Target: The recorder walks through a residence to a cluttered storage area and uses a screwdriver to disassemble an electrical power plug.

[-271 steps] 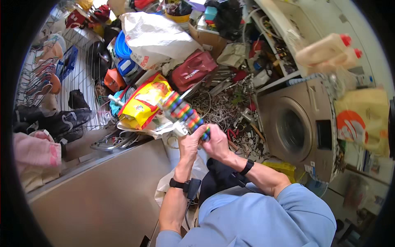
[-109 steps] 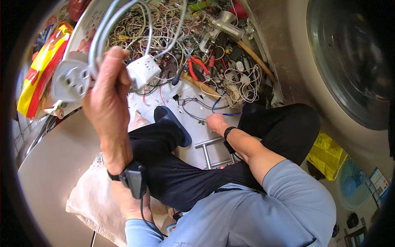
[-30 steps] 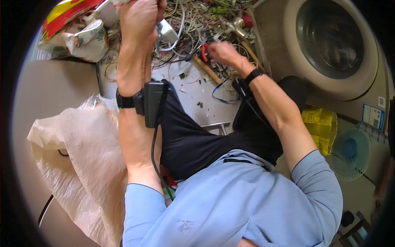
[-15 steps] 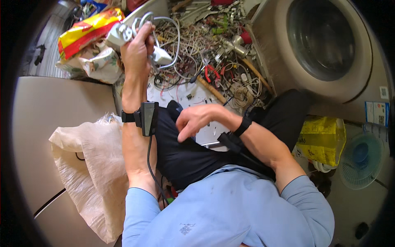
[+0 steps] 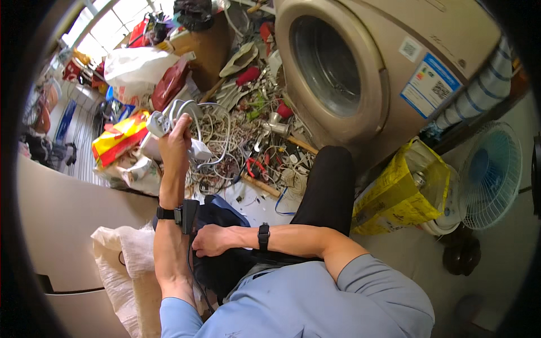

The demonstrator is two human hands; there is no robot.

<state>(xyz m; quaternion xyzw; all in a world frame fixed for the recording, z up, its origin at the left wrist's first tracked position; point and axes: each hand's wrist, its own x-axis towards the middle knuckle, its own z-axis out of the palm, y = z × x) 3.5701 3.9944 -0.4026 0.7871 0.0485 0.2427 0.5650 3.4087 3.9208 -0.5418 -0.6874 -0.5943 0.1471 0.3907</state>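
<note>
Right hand [image 5: 211, 241] is drawn in beside left forearm [image 5: 173, 253], fingers curled, any contents not discernible; corded white socket block [image 5: 158, 123] is kept raised near cable heap [image 5: 243, 135], gripped by left hand [image 5: 178, 136] alone.

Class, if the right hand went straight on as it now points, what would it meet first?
The right hand would probably meet the thin black cable, then the left forearm; depth is unclear, so it might miss both.
</note>
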